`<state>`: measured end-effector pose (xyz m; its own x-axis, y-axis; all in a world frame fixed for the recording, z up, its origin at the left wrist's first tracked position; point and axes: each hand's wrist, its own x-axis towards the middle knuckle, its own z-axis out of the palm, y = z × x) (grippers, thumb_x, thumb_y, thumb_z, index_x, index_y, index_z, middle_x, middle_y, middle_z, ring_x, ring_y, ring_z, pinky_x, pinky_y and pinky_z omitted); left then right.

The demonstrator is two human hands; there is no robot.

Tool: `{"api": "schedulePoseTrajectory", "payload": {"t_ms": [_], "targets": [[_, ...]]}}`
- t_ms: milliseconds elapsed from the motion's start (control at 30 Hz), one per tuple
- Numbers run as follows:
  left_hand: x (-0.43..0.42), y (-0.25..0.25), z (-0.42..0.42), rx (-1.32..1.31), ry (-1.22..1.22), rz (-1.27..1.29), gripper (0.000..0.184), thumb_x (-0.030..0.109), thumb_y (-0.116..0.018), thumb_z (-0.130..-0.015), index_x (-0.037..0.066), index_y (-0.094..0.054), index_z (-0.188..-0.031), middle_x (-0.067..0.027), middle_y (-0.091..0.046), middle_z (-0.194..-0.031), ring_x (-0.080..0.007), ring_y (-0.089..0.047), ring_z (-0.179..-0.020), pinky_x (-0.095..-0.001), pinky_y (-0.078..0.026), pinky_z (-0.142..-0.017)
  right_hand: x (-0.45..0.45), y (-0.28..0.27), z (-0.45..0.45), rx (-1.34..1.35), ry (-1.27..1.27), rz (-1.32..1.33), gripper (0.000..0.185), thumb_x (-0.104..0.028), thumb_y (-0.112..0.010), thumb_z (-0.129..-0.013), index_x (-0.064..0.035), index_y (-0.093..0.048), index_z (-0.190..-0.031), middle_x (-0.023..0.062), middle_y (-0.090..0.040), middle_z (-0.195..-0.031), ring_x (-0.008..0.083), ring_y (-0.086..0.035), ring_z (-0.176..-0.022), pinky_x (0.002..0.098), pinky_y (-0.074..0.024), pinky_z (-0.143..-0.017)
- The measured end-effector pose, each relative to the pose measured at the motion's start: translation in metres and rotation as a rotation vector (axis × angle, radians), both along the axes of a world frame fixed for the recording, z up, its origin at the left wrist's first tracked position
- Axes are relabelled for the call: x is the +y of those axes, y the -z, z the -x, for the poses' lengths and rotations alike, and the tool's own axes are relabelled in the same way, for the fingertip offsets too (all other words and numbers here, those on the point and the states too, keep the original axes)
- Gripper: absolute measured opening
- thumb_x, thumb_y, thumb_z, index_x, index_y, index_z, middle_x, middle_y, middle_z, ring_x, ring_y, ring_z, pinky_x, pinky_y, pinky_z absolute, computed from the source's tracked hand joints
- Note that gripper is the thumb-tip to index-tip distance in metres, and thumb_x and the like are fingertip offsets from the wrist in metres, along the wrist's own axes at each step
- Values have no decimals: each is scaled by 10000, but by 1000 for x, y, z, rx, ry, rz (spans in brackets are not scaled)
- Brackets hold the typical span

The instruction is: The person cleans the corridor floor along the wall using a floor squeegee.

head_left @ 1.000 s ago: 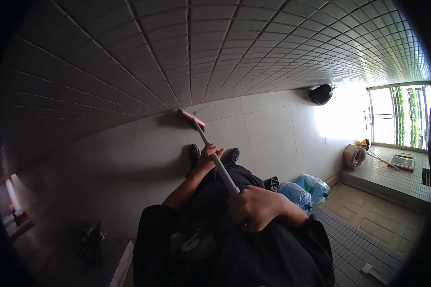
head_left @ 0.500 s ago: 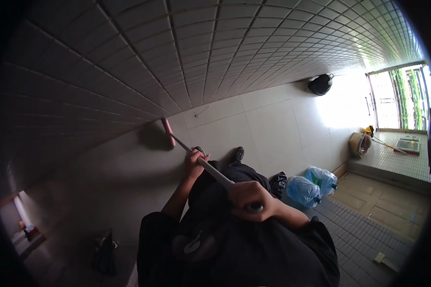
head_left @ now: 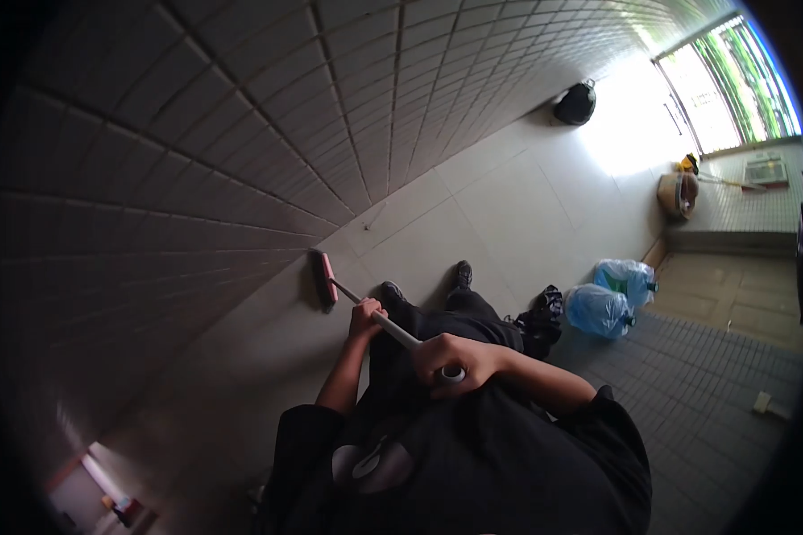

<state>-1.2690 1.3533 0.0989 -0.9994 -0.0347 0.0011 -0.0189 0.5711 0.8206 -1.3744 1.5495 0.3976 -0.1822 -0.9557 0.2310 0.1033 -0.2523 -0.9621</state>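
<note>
A broom with a pink-red head point(head_left: 329, 278), dark bristles and a long grey handle point(head_left: 396, 331) stretches from the floor up toward my chest. Its head rests on the pale floor, one end close to the foot of the tiled wall. Partway down the handle, my left hand point(head_left: 366, 319) is wrapped around it. My right hand point(head_left: 455, 360) grips the handle near its upper end, whose round tip shows below the fingers. Beyond the left hand are my dark shoes point(head_left: 462, 275) on the floor tiles.
A tiled wall point(head_left: 268, 116) runs along the floor's far side, with a black bag point(head_left: 575, 103) beside it. Two blue water jugs point(head_left: 598, 312) stand right, near a dark bundle point(head_left: 542, 321). A basket-like bin point(head_left: 678, 196) is farther off, below a bright window.
The view has turned, so wall and floor now slant more. The broom head shows more of its bristles and sits lower in view. Both hands keep their hold on the handle.
</note>
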Motion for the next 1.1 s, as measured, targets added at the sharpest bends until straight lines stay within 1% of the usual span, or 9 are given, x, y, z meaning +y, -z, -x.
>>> {"api": "schedulePoseTrajectory", "payload": {"t_ms": [100, 167, 267, 467, 567, 667, 767, 867, 1100], "targets": [[2, 5, -10, 9, -41, -12, 179, 69, -608, -684, 36, -459, -590, -139, -497, -606, -347, -530, -628, -434, -438, -581, -4, 3, -4, -13, -7, 16, 164, -63, -672, -749, -14, -535, -674, 122, -555, -694, 297, -557, -680, 378, -432, -654], [-2, 9, -12, 4, -56, 8, 227, 100, -633, -712, 35, -455, -587, -140, -495, -600, -348, -524, -621, -435, -431, -580, -8, 5, -4, -18, -22, 29, 177, -85, -676, -748, -13, -533, -671, 135, -553, -694, 305, -555, -674, 381, -431, -641], [2, 6, -1, -12, -74, 20, 274, 140, -656, -741, 34, -457, -584, -142, -496, -598, -349, -523, -619, -435, -426, -578, -9, 16, -5, 51, 117, -3, 189, -65, -671, -737, -16, -508, -655, 136, -536, -679, 314, -539, -652, 386, -420, -618], [24, -25, 43, -68, -123, 90, 363, 238, -679, -807, 25, -489, -583, -149, -520, -614, -347, -533, -629, -441, -419, -581, 21, 23, 43, 32, 206, 20, 201, -4, -638, -741, -20, -470, -633, 116, -515, -652, 309, -533, -642, 388, -417, -609], [44, -28, 62, -113, -140, 101, 350, 231, -671, -809, 21, -501, -587, -151, -529, -622, -346, -539, -638, -442, -421, -588, 48, 24, 66, 14, 213, 1, 205, 4, -626, -742, -18, -461, -623, 111, -509, -646, 305, -528, -638, 386, -412, -606], [66, -25, 87, -141, -141, 125, 342, 225, -665, -812, 18, -507, -590, -153, -536, -629, -347, -543, -645, -444, -423, -593, 75, 27, 83, 42, 252, -4, 186, 2, -624, -717, -7, -463, -625, 136, -491, -634, 320, -520, -642, 410, -392, -587], [96, -27, 113, -173, -114, 144, 338, 220, -661, -814, 16, -508, -593, -153, -541, -634, -348, -545, -649, -445, -425, -598, 107, 20, 102, 44, 299, -23, 177, 3, -622, -709, -8, -467, -624, 134, -498, -641, 321, -521, -647, 408, -403, -588], [130, -27, 146, -141, -51, 69, 318, 201, -662, -807, 19, -511, -595, -155, -541, -638, -352, -543, -648, -443, -428, -602, 142, 11, 127, 47, 344, -60, 168, 1, -620, -703, -9, -472, -624, 131, -506, -647, 320, -523, -652, 406, -415, -588], [206, -18, 209, -67, 85, 56, 287, 158, -663, -794, 18, -512, -593, -162, -544, -645, -359, -547, -661, -439, -440, -625, 216, -11, 170, 126, 388, -112, 168, 5, -621, -700, -24, -483, -609, 102, -500, -633, 292, -511, -623, 380, -422, -589]]}}
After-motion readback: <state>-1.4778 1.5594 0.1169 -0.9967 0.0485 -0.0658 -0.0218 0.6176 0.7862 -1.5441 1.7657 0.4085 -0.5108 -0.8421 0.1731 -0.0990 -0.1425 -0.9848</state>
